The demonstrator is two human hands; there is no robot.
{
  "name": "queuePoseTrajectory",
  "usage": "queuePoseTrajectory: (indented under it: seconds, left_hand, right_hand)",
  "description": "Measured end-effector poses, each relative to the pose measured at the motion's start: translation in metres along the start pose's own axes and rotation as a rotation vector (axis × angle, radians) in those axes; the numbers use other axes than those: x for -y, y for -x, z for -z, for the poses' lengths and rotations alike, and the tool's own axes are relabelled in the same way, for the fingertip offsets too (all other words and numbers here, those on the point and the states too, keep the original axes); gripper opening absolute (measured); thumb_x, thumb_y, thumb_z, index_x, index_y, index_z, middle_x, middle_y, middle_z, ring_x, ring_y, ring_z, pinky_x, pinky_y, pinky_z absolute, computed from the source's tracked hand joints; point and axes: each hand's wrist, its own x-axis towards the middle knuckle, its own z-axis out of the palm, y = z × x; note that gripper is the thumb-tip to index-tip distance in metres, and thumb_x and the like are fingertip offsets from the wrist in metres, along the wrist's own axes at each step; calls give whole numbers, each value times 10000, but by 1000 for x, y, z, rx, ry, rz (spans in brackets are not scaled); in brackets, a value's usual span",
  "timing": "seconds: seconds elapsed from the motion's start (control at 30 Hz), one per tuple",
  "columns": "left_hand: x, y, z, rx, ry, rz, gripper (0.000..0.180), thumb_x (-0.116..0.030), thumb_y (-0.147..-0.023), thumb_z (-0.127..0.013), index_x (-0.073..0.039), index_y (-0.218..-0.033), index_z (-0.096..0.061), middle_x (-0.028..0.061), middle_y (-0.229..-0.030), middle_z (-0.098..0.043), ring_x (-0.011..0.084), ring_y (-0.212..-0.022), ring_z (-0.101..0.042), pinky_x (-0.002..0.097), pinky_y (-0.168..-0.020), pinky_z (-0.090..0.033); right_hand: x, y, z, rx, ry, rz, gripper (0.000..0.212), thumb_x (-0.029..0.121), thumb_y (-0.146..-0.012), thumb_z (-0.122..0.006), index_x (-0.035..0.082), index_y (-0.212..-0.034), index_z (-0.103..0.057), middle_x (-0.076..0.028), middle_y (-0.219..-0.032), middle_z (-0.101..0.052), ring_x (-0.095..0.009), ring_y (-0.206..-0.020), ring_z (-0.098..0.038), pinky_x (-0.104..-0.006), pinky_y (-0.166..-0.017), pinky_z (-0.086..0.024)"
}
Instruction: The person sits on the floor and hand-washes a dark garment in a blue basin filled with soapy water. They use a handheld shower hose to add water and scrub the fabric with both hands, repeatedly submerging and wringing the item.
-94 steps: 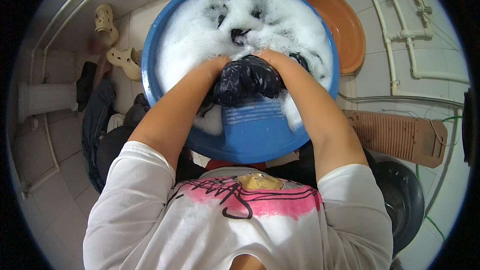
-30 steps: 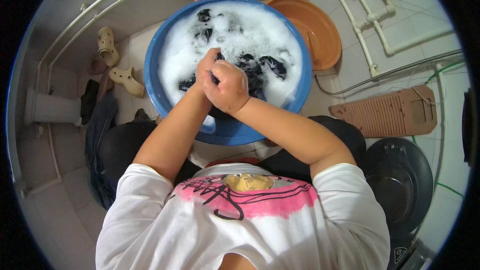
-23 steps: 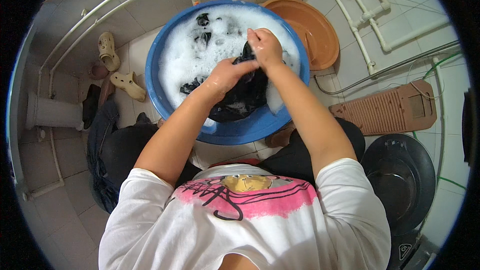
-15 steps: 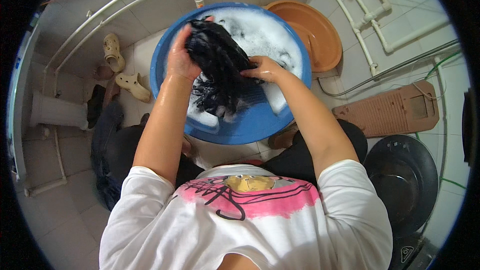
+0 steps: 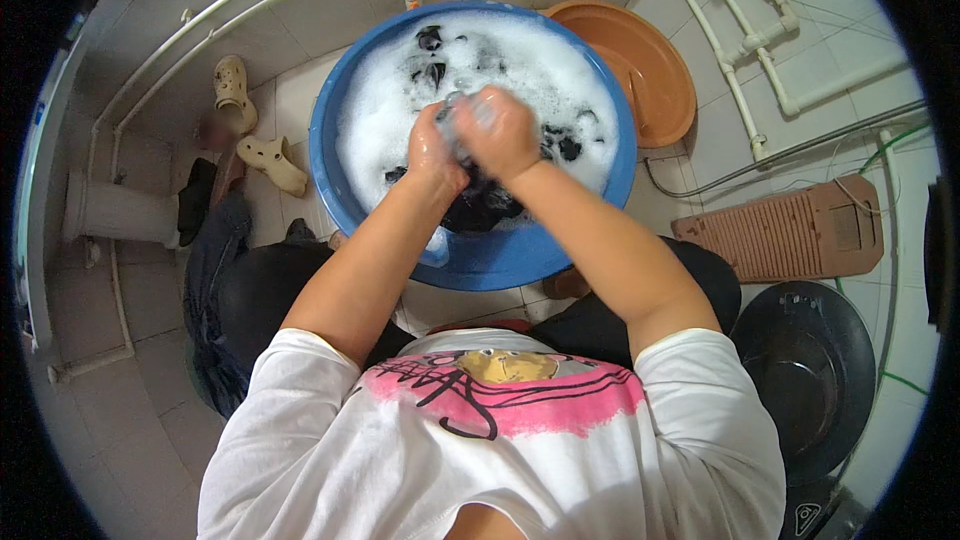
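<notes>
A blue tub [image 5: 480, 270] of white suds [image 5: 375, 105] stands in front of me. My left hand [image 5: 433, 148] and my right hand [image 5: 498, 132] come together above its middle. Both are closed on a bunched, foamy part of a black garment [image 5: 480, 208], whose darker folds hang below my wrists into the water. The right hand is blurred by motion. My fingers hide most of the gripped cloth. Other dark patches of cloth [image 5: 430, 37] poke through the foam around the tub.
An orange basin [image 5: 660, 90] leans behind the tub at the right. A brown washboard [image 5: 770, 237] and a black basin [image 5: 805, 370] lie on the right. Cream clogs [image 5: 272, 165] stand on the left. White pipes [image 5: 720, 105] run along the walls.
My hands have come together from either side of the lifted black garment. The cloth has dropped lower into the tub, and only a bunched part remains between my hands.
</notes>
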Motion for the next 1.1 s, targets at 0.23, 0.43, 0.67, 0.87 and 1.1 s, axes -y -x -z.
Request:
queuePoseTrajectory:
  seconds: [0.23,0.43,0.67,0.87,1.1]
  left_hand:
    - [10,-53,66,765,157,43,287,-355,-813,-401,-105,-748,-526,76,-706,-564,232,-685,-548,377,-673,-456]
    - [-19,12,-2,342,-392,151,369,-285,-776,-541,6,-1002,-549,125,-909,-604,212,-856,-578,326,-765,-456]
    - [-56,20,-11,626,-1063,-129,294,-167,-678,-722,-13,-898,-603,29,-799,-595,116,-750,-540,247,-718,-431]
    - [-77,21,-19,590,8,-214,301,-305,-816,-559,-23,-921,-541,117,-995,-586,260,-909,-555,409,-826,-442]
    - [-35,-28,16,-224,-140,-203,222,-257,-816,-574,-36,-826,-559,98,-727,-572,217,-673,-567,362,-605,-497]
  right_hand:
    - [58,30,-11,147,67,281,193,185,-717,-577,62,-615,-469,-174,-601,-514,-373,-589,-524,-393,-512,-421]
    - [-17,-24,15,-82,108,-337,290,302,-765,-546,20,-701,-555,-206,-740,-557,-376,-716,-544,-402,-676,-449]
    - [-3,-47,44,103,-240,-83,166,182,-820,-582,20,-786,-579,-14,-796,-516,-93,-786,-474,-228,-752,-380]
    - [-32,-32,58,786,69,-295,447,391,-719,-657,4,-936,-604,-105,-809,-614,-161,-774,-554,-309,-727,-432]
    - [15,-9,22,347,-394,-81,392,1,-625,-498,35,-1015,-526,-67,-941,-548,-174,-872,-534,-295,-825,-430]
